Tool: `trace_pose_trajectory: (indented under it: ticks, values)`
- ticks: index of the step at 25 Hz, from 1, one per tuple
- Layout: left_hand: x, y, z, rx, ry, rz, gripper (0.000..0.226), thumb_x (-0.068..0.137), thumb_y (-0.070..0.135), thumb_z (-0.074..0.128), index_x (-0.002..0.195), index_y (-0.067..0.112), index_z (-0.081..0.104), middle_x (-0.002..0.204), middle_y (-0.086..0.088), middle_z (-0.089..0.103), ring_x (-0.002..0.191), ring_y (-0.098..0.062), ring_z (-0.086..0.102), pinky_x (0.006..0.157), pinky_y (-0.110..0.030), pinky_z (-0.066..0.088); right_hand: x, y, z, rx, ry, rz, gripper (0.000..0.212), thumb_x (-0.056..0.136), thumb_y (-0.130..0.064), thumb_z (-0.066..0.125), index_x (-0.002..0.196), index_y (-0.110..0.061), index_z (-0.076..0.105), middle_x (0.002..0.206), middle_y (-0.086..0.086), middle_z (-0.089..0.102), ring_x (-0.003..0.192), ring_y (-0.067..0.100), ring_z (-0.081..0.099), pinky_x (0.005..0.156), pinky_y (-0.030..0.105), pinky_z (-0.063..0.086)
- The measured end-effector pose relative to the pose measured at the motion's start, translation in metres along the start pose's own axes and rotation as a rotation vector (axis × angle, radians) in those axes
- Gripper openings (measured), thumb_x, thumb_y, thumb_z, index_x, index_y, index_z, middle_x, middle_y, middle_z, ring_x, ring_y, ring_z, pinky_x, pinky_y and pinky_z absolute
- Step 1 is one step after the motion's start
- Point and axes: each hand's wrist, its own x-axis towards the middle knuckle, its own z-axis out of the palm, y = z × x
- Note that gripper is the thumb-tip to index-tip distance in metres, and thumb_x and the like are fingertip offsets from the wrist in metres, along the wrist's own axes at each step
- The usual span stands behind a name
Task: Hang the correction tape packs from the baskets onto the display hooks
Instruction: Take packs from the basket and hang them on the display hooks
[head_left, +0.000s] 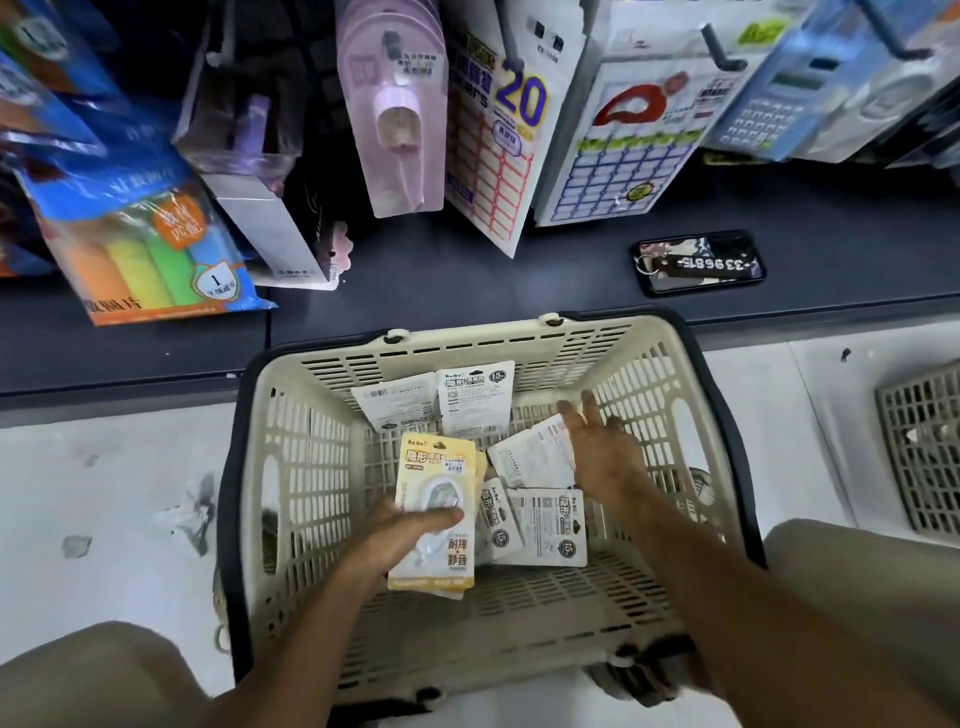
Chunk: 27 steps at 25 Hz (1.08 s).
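Observation:
A cream plastic basket (306, 467) stands on the floor between my knees. Several correction tape packs (545, 525) lie loose on its bottom, most of them back side up. My left hand (405, 535) holds a small stack of yellow correction tape packs (434, 467) over the basket, thumb across the top pack's front. My right hand (597, 447) reaches into the basket with fingers spread straight, just above a white pack (530, 457) at the right; it holds nothing. Display hooks (719, 49) stick out of the shelf wall above.
Hanging goods fill the wall above: a pink pack (400, 104), label sheets (498, 145) and a calculator pack (769, 104). A phone with a key tag (698, 262) lies on the dark shelf ledge (467, 275). A second grey basket (924, 447) stands at the right.

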Motion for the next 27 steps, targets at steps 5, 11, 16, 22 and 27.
trace_pose_trajectory:
  ticks: [5,11,16,22,27]
  values:
    - [0.001,0.004,0.012,-0.002,0.103,0.091,0.053,0.065,0.02,0.095,0.108,0.031,0.066,0.098,0.005,0.079,0.085,-0.015,0.077,0.077,-0.035,0.061,0.021,0.016,-0.019,0.133,-0.173,-0.145,0.049,0.084,-0.012,0.075,0.128,-0.019,0.055,0.112,0.005,0.07,0.087,0.017,0.064,0.067,0.025,0.046]
    - [-0.018,0.03,0.024,-0.108,0.209,0.308,0.062,0.071,0.01,0.091,0.121,0.031,0.06,0.1,0.012,0.076,0.094,-0.011,0.072,0.079,-0.029,0.057,-0.012,0.017,-0.101,0.875,-0.377,-0.173,0.027,0.09,-0.003,0.063,0.102,-0.024,0.076,0.105,-0.008,0.07,0.061,0.004,0.066,0.061,0.022,0.056]
    - [-0.066,0.105,0.047,-0.161,0.103,0.527,0.049,0.073,0.013,0.09,0.105,0.035,0.06,0.082,0.034,0.073,0.075,0.015,0.068,0.052,-0.009,0.051,-0.078,0.032,-0.214,0.92,-0.558,-0.353,0.027,0.087,-0.003,0.055,0.108,-0.002,0.073,0.102,0.011,0.079,0.094,0.027,0.077,0.094,0.041,0.053]
    - [-0.158,0.203,0.061,-0.222,-0.071,0.783,0.045,0.052,0.018,0.086,0.092,0.023,0.065,0.071,0.02,0.075,0.061,0.007,0.068,0.047,-0.013,0.048,-0.176,0.039,-0.304,1.108,-0.01,-0.342,0.044,0.095,-0.026,0.067,0.052,-0.018,0.063,0.051,0.005,0.063,0.034,0.013,0.048,0.039,0.019,0.035]
    - [-0.213,0.242,0.059,-0.343,-0.2,0.859,0.054,0.057,0.018,0.088,0.109,0.017,0.075,0.095,-0.002,0.081,0.089,-0.02,0.074,0.074,-0.033,0.058,-0.217,0.044,-0.32,1.291,0.383,-0.282,0.066,0.096,-0.028,0.068,0.036,-0.02,0.043,0.033,0.001,0.041,0.03,0.013,0.032,0.038,0.02,0.033]
